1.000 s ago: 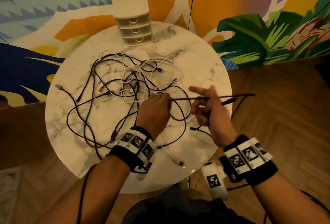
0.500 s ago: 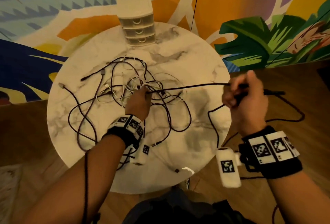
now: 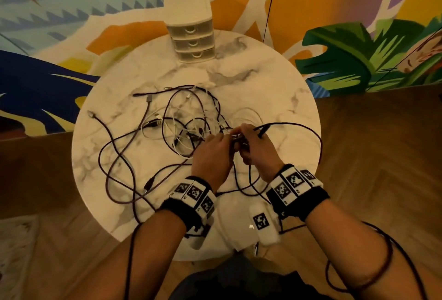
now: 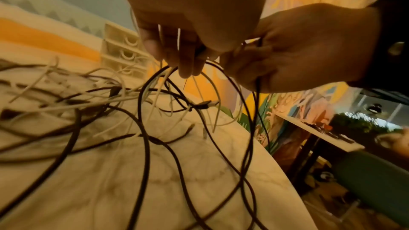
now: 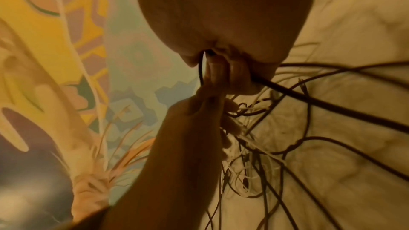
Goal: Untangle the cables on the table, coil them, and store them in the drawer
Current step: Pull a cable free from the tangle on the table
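A tangle of black and white cables (image 3: 191,122) lies across the round marble table (image 3: 282,89). Both hands meet over its right part. My left hand (image 3: 215,149) pinches several black and white strands (image 4: 177,55) lifted off the table. My right hand (image 3: 253,144) grips a black cable (image 5: 309,100) whose plug end (image 3: 263,130) sticks out past the knuckles; its long loop (image 3: 315,137) swings out to the table's right edge. A small cream three-drawer unit (image 3: 191,36) stands at the far edge with its drawers closed.
Loose plug ends lie at the left (image 3: 91,113) and near front (image 3: 148,183) of the table. A wooden floor (image 3: 382,156) surrounds it and a painted mural wall (image 3: 358,12) rises behind. Thin cords run along both forearms.
My right hand, which had pulled the black cable taut out past the table's right edge, has come back in to meet the left hand. The cable now hangs slack in a wide loop.
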### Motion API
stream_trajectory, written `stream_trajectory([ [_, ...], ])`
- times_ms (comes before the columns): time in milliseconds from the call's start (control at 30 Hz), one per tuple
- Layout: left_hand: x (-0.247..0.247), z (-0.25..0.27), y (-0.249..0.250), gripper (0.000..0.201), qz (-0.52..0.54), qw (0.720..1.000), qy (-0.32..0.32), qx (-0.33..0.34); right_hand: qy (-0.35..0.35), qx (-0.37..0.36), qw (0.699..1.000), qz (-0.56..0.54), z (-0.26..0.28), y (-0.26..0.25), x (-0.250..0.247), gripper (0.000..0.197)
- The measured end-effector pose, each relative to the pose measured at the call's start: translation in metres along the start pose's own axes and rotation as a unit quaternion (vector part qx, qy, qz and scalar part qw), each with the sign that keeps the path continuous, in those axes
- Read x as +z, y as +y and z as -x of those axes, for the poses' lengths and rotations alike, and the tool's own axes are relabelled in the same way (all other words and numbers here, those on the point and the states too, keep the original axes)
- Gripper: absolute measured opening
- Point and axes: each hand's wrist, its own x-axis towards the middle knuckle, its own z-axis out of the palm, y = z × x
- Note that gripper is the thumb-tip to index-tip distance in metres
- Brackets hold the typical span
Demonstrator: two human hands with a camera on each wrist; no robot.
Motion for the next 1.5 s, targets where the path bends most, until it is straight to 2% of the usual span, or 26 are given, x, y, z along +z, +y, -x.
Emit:
stream_trajectory([
  [67, 0.010, 0.005, -0.009, 0.032, 0.025, 1.000, 0.000, -0.017, 0.010, -0.001, 1.000, 0.009, -0.005, 0.000, 0.005, 0.039],
  [133, 0.017, 0.005, -0.024, 0.043, -0.026, 0.999, 0.009, -0.034, 0.014, -0.011, 1.000, 0.017, -0.005, 0.001, 0.007, 0.039],
  [233, 0.021, 0.003, -0.039, 0.057, -0.072, 0.997, 0.035, -0.024, 0.016, -0.014, 1.000, 0.015, -0.005, 0.003, 0.001, 0.039],
  [367, 0.030, 0.002, -0.036, 0.051, -0.053, 0.992, 0.115, 0.020, 0.016, -0.010, 1.000, 0.021, -0.004, 0.003, -0.007, 0.039],
  [467, 0.037, -0.004, -0.028, 0.052, -0.072, 0.982, 0.144, 0.094, 0.021, -0.013, 1.000, 0.018, -0.005, 0.003, -0.009, 0.039],
  [533, 0.042, -0.009, -0.026, 0.055, -0.089, 0.979, 0.125, 0.132, 0.018, -0.017, 0.999, 0.039, -0.006, 0.004, -0.010, 0.041],
  [633, 0.047, -0.023, -0.039, 0.059, -0.099, 0.987, 0.055, 0.114, 0.016, -0.027, 0.996, 0.089, -0.005, 0.005, -0.011, 0.046],
  [700, 0.044, -0.038, -0.053, 0.054, -0.102, 0.990, 0.025, 0.097, 0.025, -0.036, 0.994, 0.102, -0.004, 0.001, -0.013, 0.047],
  [800, 0.031, -0.068, -0.071, 0.046, -0.130, 0.987, 0.033, 0.087, 0.056, -0.064, 0.994, 0.070, -0.003, -0.014, -0.017, 0.048],
  [900, 0.021, -0.090, -0.087, 0.048, -0.152, 0.988, 0.033, 0.015, 0.098, -0.092, 0.991, 0.006, -0.002, -0.033, -0.019, 0.049],
  [967, 0.024, -0.090, -0.096, 0.048, -0.158, 0.987, -0.016, -0.021, 0.103, -0.105, 0.988, -0.037, 0.001, -0.043, -0.021, 0.050],
  [1033, 0.029, -0.085, -0.100, 0.046, -0.163, 0.984, -0.070, -0.025, 0.098, -0.112, 0.988, -0.045, 0.003, -0.048, -0.022, 0.050],
  [1133, 0.021, -0.087, -0.091, 0.039, -0.129, 0.989, -0.062, -0.033, 0.091, -0.108, 0.990, -0.028, 0.002, -0.045, -0.023, 0.049],
  [1200, 0.010, -0.085, -0.080, 0.036, -0.092, 0.995, 0.007, -0.033, 0.089, -0.103, 0.991, -0.020, 0.000, -0.043, -0.024, 0.049],
  [1267, 0.000, -0.076, -0.064, 0.037, -0.035, 0.995, 0.088, 0.020, 0.089, -0.096, 0.991, -0.017, -0.002, -0.044, -0.022, 0.049],
  [1300, -0.003, -0.071, -0.053, 0.038, 0.006, 0.994, 0.092, 0.061, 0.087, -0.096, 0.991, -0.019, -0.003, -0.046, -0.021, 0.049],
  [1367, -0.001, -0.065, -0.033, 0.034, 0.066, 0.989, 0.048, 0.121, 0.075, -0.104, 0.991, -0.024, -0.004, -0.051, -0.016, 0.049],
  [1433, 0.004, -0.066, -0.026, 0.020, 0.115, 0.987, 0.037, 0.102, 0.059, -0.117, 0.991, -0.020, -0.003, -0.056, -0.010, 0.049],
  [1500, 0.006, -0.072, -0.032, 0.015, 0.150, 0.986, 0.066, 0.033, 0.054, -0.136, 0.989, -0.031, -0.002, -0.062, -0.008, 0.049],
])
